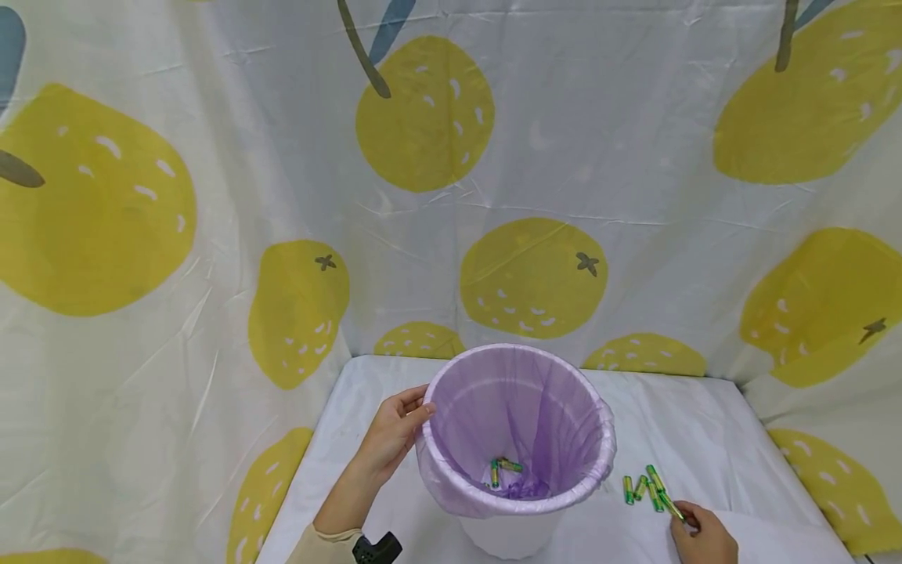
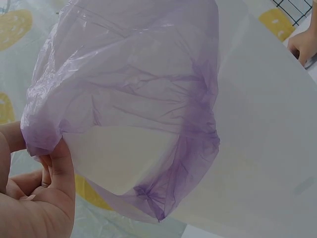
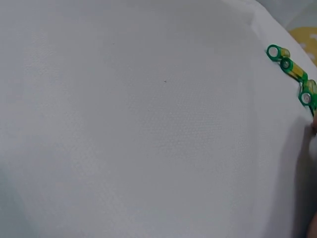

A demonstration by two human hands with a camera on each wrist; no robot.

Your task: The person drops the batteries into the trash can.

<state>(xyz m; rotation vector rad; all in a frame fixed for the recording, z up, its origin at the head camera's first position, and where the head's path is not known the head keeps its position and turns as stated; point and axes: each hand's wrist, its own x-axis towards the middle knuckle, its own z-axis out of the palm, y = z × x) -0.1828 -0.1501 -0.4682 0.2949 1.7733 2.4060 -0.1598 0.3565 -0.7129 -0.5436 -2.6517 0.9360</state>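
Observation:
A white bin (image 1: 510, 534) lined with a thin purple bag (image 1: 479, 399) stands upright in the head view. My left hand (image 1: 391, 435) grips its left rim, thumb on the inner side and fingers outside; the left wrist view shows these fingers (image 2: 62, 163) at the folded bag edge. Inside the bin lie a few green-and-yellow batteries (image 1: 495, 473). Several more batteries (image 1: 641, 487) lie in a loose cluster to the bin's right. At that cluster's near end, my right hand (image 1: 705, 536) pinches one battery (image 1: 671, 507). Only a sliver of that hand shows in the right wrist view.
A white cloth covers the table (image 1: 705, 439). Behind it and at both sides hangs a curtain (image 1: 655, 235) printed with yellow fruit. A dark wire grid (image 2: 294, 10) appears at the corner of the left wrist view.

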